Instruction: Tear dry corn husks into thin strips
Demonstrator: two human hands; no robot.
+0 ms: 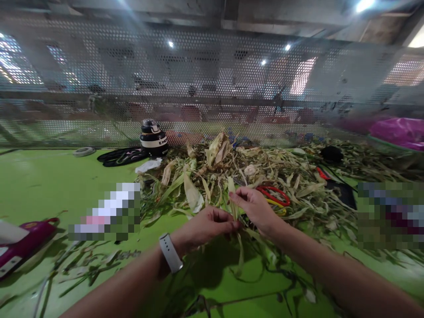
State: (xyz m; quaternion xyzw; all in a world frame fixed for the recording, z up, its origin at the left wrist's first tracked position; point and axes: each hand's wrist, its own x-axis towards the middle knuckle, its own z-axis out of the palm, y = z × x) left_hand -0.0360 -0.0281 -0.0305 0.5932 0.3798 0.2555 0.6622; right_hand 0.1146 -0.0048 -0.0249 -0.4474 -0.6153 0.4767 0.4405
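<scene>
My left hand point(208, 225), with a white band on its wrist, pinches the lower part of a pale green leaf strip point(233, 198). My right hand point(255, 206) pinches the same strip higher up, fingers closed on it. The strip hangs down between both hands to the green table point(49, 185). Right behind my hands lies a big pile of dry husks and leaves point(251, 172). Red-handled scissors point(274, 194) rest on the pile just beyond my right hand.
A black and white bottle point(153, 138) and black gloves point(122, 156) lie at the back by a perforated metal screen point(198, 88). A maroon and white object point(23, 245) sits at the left edge. A pink bag point(397, 131) is far right. Leaf scraps litter the near table.
</scene>
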